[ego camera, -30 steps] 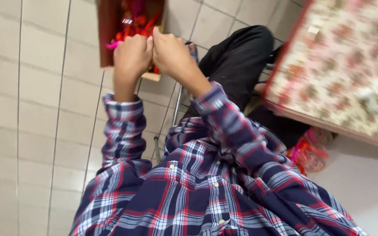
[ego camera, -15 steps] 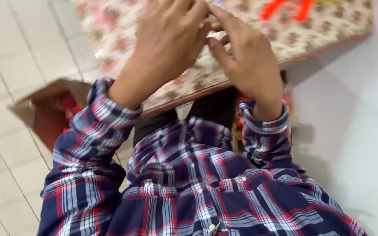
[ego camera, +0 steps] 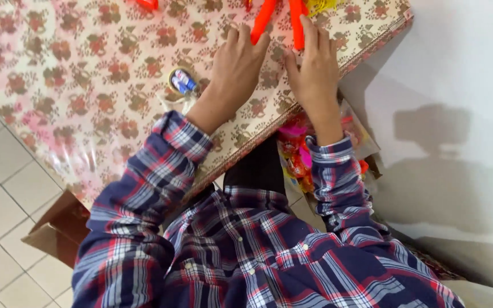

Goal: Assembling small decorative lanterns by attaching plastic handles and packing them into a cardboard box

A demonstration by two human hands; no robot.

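Both my hands rest on a table under a floral plastic cloth [ego camera: 87,85]. My left hand [ego camera: 232,74] pinches the near end of an orange stick [ego camera: 262,17] with its fingertips. My right hand [ego camera: 315,71] lies just to the right, and the end of a second orange stick [ego camera: 296,23] sits between its thumb and forefinger. The two sticks run away from me towards the top edge of the view, where their far ends are cut off. Plaid sleeves cover both my arms.
A small round blue and white item [ego camera: 184,81] lies on the cloth left of my left hand. Bright packets [ego camera: 295,154] sit under the table edge by my right sleeve. A brown cardboard box [ego camera: 58,225] stands on the tiled floor [ego camera: 1,239]. A white wall [ego camera: 457,85] is on the right.
My view has swung from the box on the floor up to the table. Both hands left the box and now lie on the cloth at the orange sticks.
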